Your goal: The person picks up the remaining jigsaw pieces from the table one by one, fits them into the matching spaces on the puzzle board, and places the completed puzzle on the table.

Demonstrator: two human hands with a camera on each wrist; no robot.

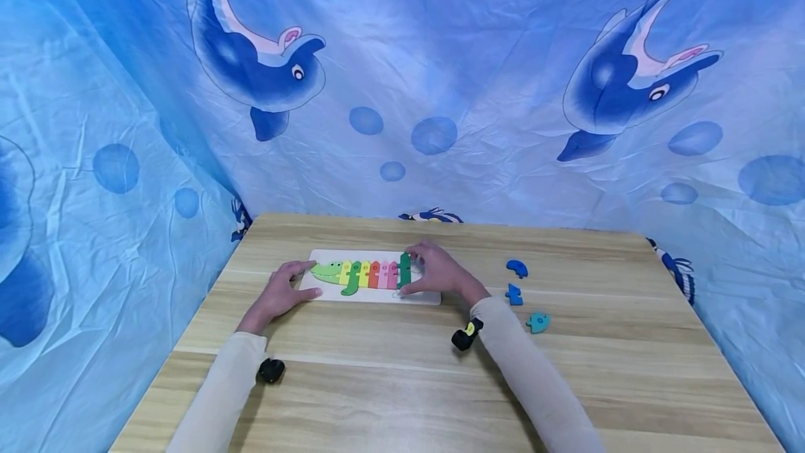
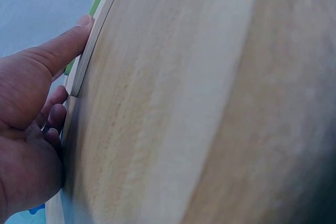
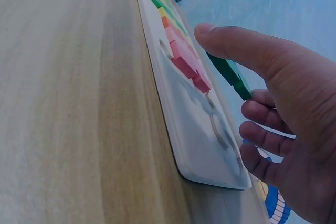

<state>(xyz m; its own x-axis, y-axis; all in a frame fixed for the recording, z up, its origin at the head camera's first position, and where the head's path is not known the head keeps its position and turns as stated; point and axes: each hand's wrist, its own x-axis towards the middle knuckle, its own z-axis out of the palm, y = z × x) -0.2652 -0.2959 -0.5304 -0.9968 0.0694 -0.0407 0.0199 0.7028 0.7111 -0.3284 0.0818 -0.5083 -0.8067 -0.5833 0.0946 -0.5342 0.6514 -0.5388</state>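
Observation:
A pale wooden puzzle board [image 1: 371, 296] lies on the table, filled with a crocodile's light-green head [image 1: 327, 270] and a row of coloured body pieces [image 1: 374, 275]. My left hand [image 1: 281, 292] holds the board's left end between thumb and fingers; the left wrist view shows the thumb [image 2: 79, 38] on the board's edge. Over the right end, my right hand [image 1: 440, 273] pinches a dark green puzzle piece [image 3: 228, 72] between thumb and fingers. In the right wrist view this piece is raised above the board, beside a pink piece [image 3: 184, 59] and the bare recess at that end.
Right of the board lie a blue curved piece [image 1: 518, 268], a smaller blue piece [image 1: 514, 294] and a teal piece [image 1: 538, 322]. The wooden table [image 1: 377, 383] meets a blue dolphin-print curtain [image 1: 390, 89] at its back and sides.

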